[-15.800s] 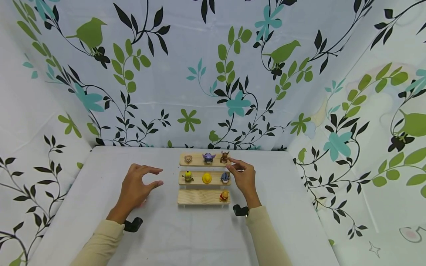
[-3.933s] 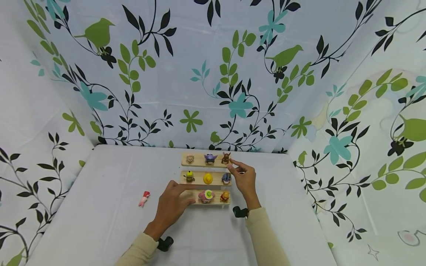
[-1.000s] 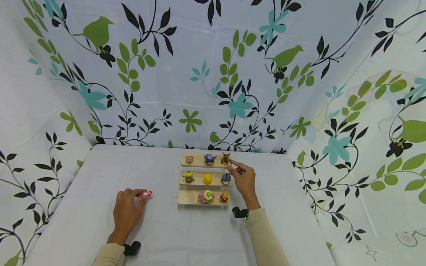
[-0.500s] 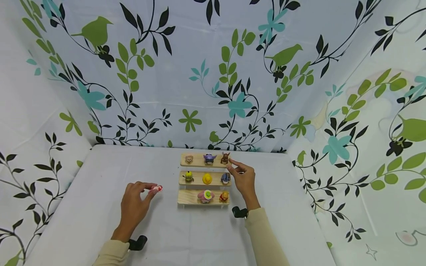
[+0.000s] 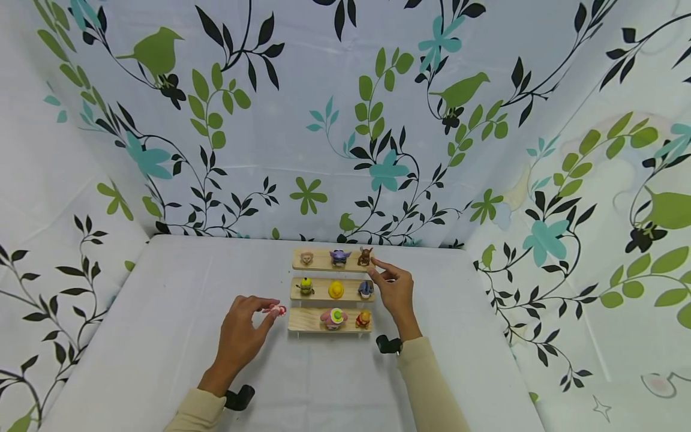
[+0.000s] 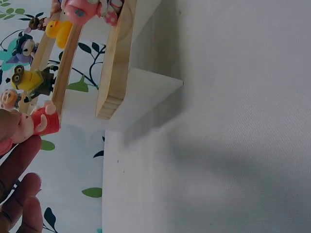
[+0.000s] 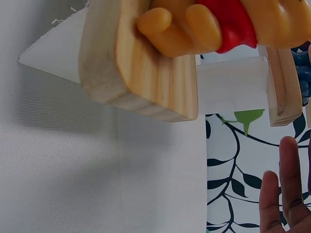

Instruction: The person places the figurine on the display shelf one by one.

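Observation:
My left hand [image 5: 240, 336] pinches a small pink-and-red toy figurine [image 5: 275, 310] between thumb and fingers, just left of the lowest wooden tier. In the left wrist view that figurine [image 6: 41, 121] lies sideways, partly hidden by the thumb. A three-tier wooden display stand [image 5: 305, 321] carries rows of toy figurines. Its bottom tier has a bare left part, a pink figurine [image 5: 335, 318] in the middle and a red-shirted bear [image 5: 363, 318] at the right. My right hand [image 5: 396, 297] holds the top tier's right end with thumb and index finger, beside a brown figurine [image 5: 364, 257].
On the middle tier stand a yellow minion [image 5: 305, 287], a yellow duck [image 5: 336, 290] and a blue figurine [image 5: 365, 290]. A purple figurine [image 5: 339, 258] and a pale one [image 5: 306, 258] share the top tier. White cloth [image 5: 324, 384] covers the table; patterned curtains [image 5: 270, 120] surround it.
Earlier the pink figurine was put on the bottom tier's middle. Since then my left hand has picked the pink-and-red figurine off the table and carried it right, toward the stand. My right hand stays put.

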Demonstrator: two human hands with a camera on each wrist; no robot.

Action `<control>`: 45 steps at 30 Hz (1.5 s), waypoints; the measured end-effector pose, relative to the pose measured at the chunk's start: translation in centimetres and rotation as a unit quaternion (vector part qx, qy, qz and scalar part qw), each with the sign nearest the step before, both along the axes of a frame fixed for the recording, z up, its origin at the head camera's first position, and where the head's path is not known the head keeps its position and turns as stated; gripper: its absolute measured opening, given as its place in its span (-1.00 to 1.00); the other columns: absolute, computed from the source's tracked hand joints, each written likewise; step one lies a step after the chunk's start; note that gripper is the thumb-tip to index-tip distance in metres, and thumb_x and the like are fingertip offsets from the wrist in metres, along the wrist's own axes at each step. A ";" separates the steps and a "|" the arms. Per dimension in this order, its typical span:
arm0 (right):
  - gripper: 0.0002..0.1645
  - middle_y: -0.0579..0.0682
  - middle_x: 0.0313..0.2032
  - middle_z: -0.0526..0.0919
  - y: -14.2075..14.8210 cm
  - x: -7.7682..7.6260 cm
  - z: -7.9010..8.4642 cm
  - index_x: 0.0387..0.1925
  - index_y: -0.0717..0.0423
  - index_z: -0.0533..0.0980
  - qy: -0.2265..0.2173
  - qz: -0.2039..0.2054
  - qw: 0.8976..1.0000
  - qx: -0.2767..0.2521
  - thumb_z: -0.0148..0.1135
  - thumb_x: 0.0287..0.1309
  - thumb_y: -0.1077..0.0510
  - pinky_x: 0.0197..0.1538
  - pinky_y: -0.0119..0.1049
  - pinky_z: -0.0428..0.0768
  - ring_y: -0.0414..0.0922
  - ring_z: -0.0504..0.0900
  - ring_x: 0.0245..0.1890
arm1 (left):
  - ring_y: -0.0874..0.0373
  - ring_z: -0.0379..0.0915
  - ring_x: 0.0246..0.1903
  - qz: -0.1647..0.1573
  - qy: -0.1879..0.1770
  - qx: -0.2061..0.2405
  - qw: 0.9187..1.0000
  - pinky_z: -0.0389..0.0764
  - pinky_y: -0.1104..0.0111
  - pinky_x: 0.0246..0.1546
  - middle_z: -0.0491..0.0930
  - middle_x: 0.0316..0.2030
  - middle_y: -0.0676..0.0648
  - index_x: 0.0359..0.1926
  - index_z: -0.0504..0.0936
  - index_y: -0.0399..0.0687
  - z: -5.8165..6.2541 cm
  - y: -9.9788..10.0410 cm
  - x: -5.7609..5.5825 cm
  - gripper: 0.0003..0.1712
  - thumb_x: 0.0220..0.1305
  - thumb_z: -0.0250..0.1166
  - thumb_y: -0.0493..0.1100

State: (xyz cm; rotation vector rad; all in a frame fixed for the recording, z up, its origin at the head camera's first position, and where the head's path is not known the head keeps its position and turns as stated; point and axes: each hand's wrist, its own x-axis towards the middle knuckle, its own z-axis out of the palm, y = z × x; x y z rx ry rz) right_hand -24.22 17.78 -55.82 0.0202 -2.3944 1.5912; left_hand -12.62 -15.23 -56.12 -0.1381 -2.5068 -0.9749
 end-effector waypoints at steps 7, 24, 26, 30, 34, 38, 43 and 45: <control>-0.65 0.05 -0.45 0.73 0.0 0.1 0.0 0.10 -0.27 0.78 -0.007 -0.001 1.000 0.002 0.51 0.29 -0.05 -0.40 -0.36 0.47 -0.09 0.55 -0.39 | 0.15 0.45 -0.17 -0.030 0.012 0.003 0.999 0.52 0.21 -0.19 0.71 -0.26 0.03 -0.03 0.86 -0.02 0.4 1.3 0.0 -0.69 0.18 0.63 -0.22; -0.64 0.09 -0.46 0.72 0.0 0.1 0.1 0.10 -0.24 0.79 -0.003 0.001 1.000 0.002 0.53 0.27 -0.03 -0.40 -0.37 0.46 -0.06 0.55 -0.40 | 0.27 0.40 -0.19 -0.044 0.001 0.007 0.999 0.55 0.27 -0.23 0.76 -0.30 0.16 -0.15 0.86 0.13 0.6 4.1 -0.9 -0.73 0.10 0.69 -0.13; -0.64 0.09 -0.47 0.72 0.0 0.0 0.1 0.11 -0.23 0.79 -0.002 0.002 1.000 0.001 0.52 0.28 -0.03 -0.41 -0.37 0.45 -0.07 0.54 -0.42 | 0.26 0.40 -0.20 -0.041 -0.003 0.005 0.999 0.54 0.29 -0.25 0.77 -0.29 0.17 -0.18 0.85 0.14 0.6 4.2 -1.1 -0.75 0.10 0.69 -0.12; -0.64 0.09 -0.48 0.71 0.0 0.0 0.0 0.11 -0.23 0.79 -0.001 0.001 1.000 0.000 0.52 0.28 -0.04 -0.41 -0.38 0.44 -0.10 0.53 -0.43 | 0.21 0.42 -0.21 -0.036 -0.016 0.000 0.999 0.53 0.30 -0.27 0.78 -0.29 0.16 -0.19 0.86 0.14 0.3 4.4 -1.3 -0.78 0.12 0.68 -0.09; -0.64 0.08 -0.49 0.69 0.0 0.0 0.0 0.10 -0.24 0.79 0.000 -0.001 1.000 -0.004 0.53 0.27 -0.05 -0.44 -0.38 0.42 -0.12 0.51 -0.44 | 0.21 0.40 -0.21 -0.033 -0.028 -0.001 0.999 0.51 0.32 -0.29 0.78 -0.29 0.15 -0.18 0.87 0.14 0.1 4.6 -1.4 -0.78 0.14 0.67 -0.08; -0.64 0.05 -0.50 0.68 -0.1 0.0 0.2 0.10 -0.24 0.79 -0.003 0.001 1.000 -0.005 0.52 0.27 -0.06 -0.39 -0.37 0.46 -0.13 0.51 -0.45 | 0.16 0.43 -0.23 -0.029 -0.039 0.005 0.999 0.48 0.34 -0.32 0.80 -0.27 0.14 -0.17 0.88 0.15 -0.4 4.7 -1.4 -0.80 0.17 0.65 -0.10; -0.65 0.04 -0.50 0.67 -0.1 0.1 0.4 0.09 -0.27 0.79 -0.012 0.000 1.000 -0.005 0.52 0.28 -0.05 -0.37 -0.35 0.45 -0.12 0.51 -0.44 | 0.05 0.48 -0.23 -0.029 -0.047 0.002 0.998 0.46 0.36 -0.34 0.82 -0.24 0.12 -0.15 0.88 0.16 -1.0 4.7 -1.4 -0.83 0.22 0.62 -0.10; -0.65 0.05 -0.50 0.67 0.0 0.1 0.5 0.09 -0.27 0.79 -0.014 0.000 1.000 -0.005 0.52 0.27 -0.05 -0.40 -0.35 0.43 -0.10 0.51 -0.43 | 0.03 0.48 -0.24 -0.030 -0.046 0.000 0.998 0.45 0.37 -0.36 0.82 -0.23 0.11 -0.14 0.88 0.16 -1.1 4.7 -1.4 -0.81 0.22 0.62 -0.08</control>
